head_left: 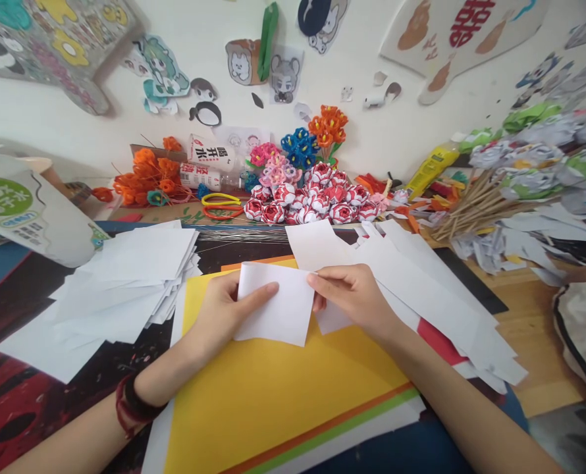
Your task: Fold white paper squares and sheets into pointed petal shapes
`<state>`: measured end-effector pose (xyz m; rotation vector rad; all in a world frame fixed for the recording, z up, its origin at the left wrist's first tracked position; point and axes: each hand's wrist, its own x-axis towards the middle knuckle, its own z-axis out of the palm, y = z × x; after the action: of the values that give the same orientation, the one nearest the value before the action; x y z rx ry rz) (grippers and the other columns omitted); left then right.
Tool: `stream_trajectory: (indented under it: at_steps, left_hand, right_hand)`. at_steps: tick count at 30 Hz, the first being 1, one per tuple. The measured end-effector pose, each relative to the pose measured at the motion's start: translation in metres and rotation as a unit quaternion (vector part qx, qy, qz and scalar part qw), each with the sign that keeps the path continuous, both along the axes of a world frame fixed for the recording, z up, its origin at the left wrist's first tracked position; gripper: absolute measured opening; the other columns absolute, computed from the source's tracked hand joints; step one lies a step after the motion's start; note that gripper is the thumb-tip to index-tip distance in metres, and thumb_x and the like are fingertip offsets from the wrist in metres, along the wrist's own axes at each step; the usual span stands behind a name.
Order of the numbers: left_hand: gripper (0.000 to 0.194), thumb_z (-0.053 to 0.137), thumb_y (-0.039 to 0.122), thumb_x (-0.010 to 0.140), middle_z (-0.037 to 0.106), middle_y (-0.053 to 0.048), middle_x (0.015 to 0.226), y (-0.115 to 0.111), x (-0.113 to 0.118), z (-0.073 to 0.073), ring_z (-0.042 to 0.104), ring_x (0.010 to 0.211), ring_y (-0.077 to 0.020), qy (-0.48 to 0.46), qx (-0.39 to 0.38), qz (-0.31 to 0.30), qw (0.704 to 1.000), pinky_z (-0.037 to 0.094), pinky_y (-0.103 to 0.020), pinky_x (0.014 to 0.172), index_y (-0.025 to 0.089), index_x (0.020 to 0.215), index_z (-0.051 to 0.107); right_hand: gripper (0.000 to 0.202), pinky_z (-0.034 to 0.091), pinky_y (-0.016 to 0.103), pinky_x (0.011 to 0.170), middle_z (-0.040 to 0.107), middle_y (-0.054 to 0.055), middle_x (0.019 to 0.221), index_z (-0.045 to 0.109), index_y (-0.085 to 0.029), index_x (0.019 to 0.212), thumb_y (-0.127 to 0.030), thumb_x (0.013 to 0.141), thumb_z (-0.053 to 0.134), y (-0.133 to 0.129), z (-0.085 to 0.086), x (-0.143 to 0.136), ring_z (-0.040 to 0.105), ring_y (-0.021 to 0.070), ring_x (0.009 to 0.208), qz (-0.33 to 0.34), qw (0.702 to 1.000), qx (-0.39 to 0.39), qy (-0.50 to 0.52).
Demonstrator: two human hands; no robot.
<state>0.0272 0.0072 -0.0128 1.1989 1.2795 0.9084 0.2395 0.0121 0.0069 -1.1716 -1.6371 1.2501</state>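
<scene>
A folded piece of white paper (276,313) is held up over a stack of coloured sheets (293,382), yellow on top. My left hand (224,309) grips its left side, the thumb lying across the front and the fingers hidden behind. At the upper right edge, my right hand (355,296) pinches the paper between thumb and fingers. Part of another white piece shows just below my right hand; I cannot tell whether it joins the held one. Orange, green and white edges stick out beneath the yellow sheet.
A pile of white paper pieces (125,283) lies on the left, longer white strips (431,283) on the right. Red-and-white paper flowers (317,197), thin wires (243,236) and a yellow bottle (434,164) are at the back. A large white container (31,204) stands far left.
</scene>
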Motion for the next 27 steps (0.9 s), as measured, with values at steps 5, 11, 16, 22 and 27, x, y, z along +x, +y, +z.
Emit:
stream_trajectory:
  at_steps: [5, 11, 16, 22, 27]
  left_hand:
    - [0.034, 0.072, 0.048, 0.072, 0.071, -0.005, 0.072, 0.000, -0.001, -0.002, 0.062, 0.058, -0.0182, 0.002, -0.001, -0.005, 1.000, 0.042, -0.023, 0.045, 0.017, 0.086, 0.072]
    - [0.034, 0.072, 0.048, 0.072, 0.073, -0.006, 0.078, 0.002, -0.003, -0.003, 0.064, 0.061, -0.0186, 0.004, -0.002, -0.016, 1.000, 0.045, -0.023, 0.047, 0.016, 0.084, 0.072]
    - [0.040, 0.071, 0.049, 0.073, 0.074, -0.008, 0.088, 0.000, -0.002, -0.001, 0.068, 0.069, -0.0225, -0.011, 0.007, -0.010, 1.000, 0.050, -0.026, 0.053, 0.016, 0.095, 0.070]
    - [0.050, 0.072, 0.051, 0.070, 0.073, -0.010, 0.098, 0.006, -0.001, 0.013, 0.069, 0.081, -0.0270, -0.033, 0.065, 0.028, 0.997, 0.055, -0.032, 0.064, 0.014, 0.103, 0.068]
    - [0.051, 0.072, 0.053, 0.070, 0.073, -0.011, 0.097, 0.024, -0.005, 0.022, 0.068, 0.079, -0.0252, -0.006, 0.137, 0.059, 0.989, 0.053, -0.029, 0.061, 0.012, 0.100, 0.069]
  right_hand:
    - [0.034, 0.048, 0.025, 0.058, 0.064, 0.002, 0.057, 0.065, -0.017, 0.061, -0.040, 0.087, 0.060, 0.001, 0.000, 0.000, 0.059, 0.0138, 0.056, -0.004, 1.000, 0.000, -0.002]
    - [0.034, 0.048, 0.024, 0.060, 0.064, 0.002, 0.059, 0.066, -0.016, 0.064, -0.040, 0.087, 0.059, 0.001, -0.001, 0.001, 0.058, 0.0133, 0.057, 0.002, 1.000, -0.003, 0.007]
    - [0.030, 0.048, 0.025, 0.060, 0.063, 0.002, 0.061, 0.068, -0.016, 0.073, -0.042, 0.084, 0.062, 0.004, -0.005, 0.001, 0.059, 0.0136, 0.058, -0.005, 1.000, -0.002, 0.022]
    - [0.037, 0.046, 0.025, 0.060, 0.061, 0.001, 0.064, 0.064, -0.015, 0.071, -0.050, 0.081, 0.064, 0.020, -0.001, -0.007, 0.056, 0.0121, 0.060, 0.031, 0.997, 0.008, 0.065]
    - [0.041, 0.044, 0.024, 0.057, 0.060, 0.002, 0.059, 0.063, -0.013, 0.066, -0.053, 0.075, 0.069, 0.045, 0.007, -0.014, 0.055, 0.0115, 0.056, 0.052, 0.996, 0.030, 0.071]
